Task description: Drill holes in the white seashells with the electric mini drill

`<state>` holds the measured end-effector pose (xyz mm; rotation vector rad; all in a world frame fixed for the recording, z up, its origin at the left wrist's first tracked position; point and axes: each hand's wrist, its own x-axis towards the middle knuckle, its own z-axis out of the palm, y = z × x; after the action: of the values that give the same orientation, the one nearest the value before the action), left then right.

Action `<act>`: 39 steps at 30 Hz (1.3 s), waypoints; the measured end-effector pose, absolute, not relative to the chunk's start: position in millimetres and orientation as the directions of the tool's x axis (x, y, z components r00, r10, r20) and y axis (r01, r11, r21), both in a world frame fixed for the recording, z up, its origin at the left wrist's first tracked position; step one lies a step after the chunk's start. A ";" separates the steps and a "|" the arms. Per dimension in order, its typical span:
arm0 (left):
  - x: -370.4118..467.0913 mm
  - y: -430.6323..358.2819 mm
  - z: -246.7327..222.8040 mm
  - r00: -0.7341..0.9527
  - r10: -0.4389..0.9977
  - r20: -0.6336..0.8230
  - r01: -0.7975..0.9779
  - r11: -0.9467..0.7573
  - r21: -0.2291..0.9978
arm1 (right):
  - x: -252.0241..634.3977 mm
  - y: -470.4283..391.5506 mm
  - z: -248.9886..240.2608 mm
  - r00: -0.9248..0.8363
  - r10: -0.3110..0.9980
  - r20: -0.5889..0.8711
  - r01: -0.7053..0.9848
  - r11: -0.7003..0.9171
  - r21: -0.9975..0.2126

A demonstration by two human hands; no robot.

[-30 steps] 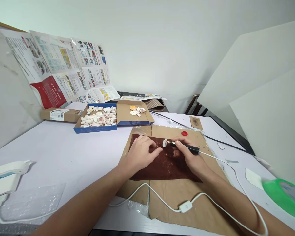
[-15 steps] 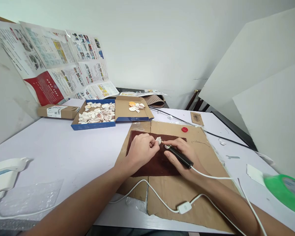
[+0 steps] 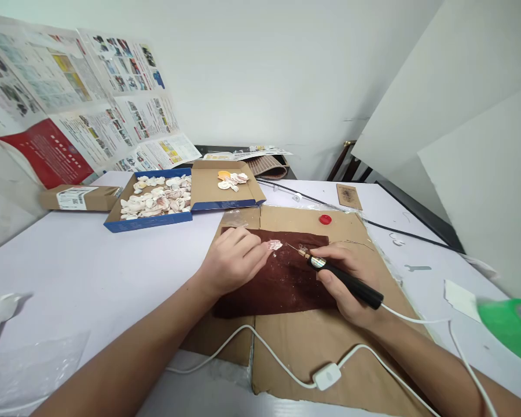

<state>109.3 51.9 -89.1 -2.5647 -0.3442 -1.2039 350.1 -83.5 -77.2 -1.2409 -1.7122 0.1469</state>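
My left hand [image 3: 234,260] pinches a small white and pinkish seashell [image 3: 275,245] just above the dark brown cloth [image 3: 282,289]. Its fingers are closed, with the shell poking out past the fingertips. In my right hand [image 3: 365,272] is a black pen-shaped mini drill [image 3: 351,284] with a brass-coloured chuck and a thin bit. The bit points left toward the shell, with a small gap between them. White dust and specks lie on the cloth. From the drill's back end a white cord [image 3: 412,318] runs to the right.
A blue-edged box [image 3: 150,220] full of shells sits at the back left, more shells on its open lid [image 3: 226,197]. Cardboard [image 3: 304,353] lies under the cloth. Nearby are an inline switch [image 3: 327,376], a red cap [image 3: 325,219], a small wrench [image 3: 418,268] and green tape [image 3: 506,330].
The drill has drawn back to the right, away from the shell it was close against. My left hand has shifted slightly left, and the shell sits at a different angle. The whole view has moved a little.
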 end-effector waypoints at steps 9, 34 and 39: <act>102.8 44.0 -80.5 0.728 -0.038 0.685 0.192 -0.947 -0.257 | 352.3 -95.2 -80.7 0.048 0.794 0.606 0.568 0.477 -0.670; 111.5 45.0 -80.7 0.769 -0.025 0.639 0.203 -0.938 -0.281 | 347.8 -91.1 -76.4 0.013 0.865 0.501 0.613 0.389 -0.687; 112.8 50.7 -84.7 0.799 0.052 0.600 0.293 -0.904 -0.311 | 349.2 -86.6 -80.5 0.019 0.891 0.454 0.631 0.342 -0.696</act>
<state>112.8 50.7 -84.7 -2.5946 -0.2603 -0.8491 349.2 -86.6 -80.5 -1.3734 -1.6954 0.3579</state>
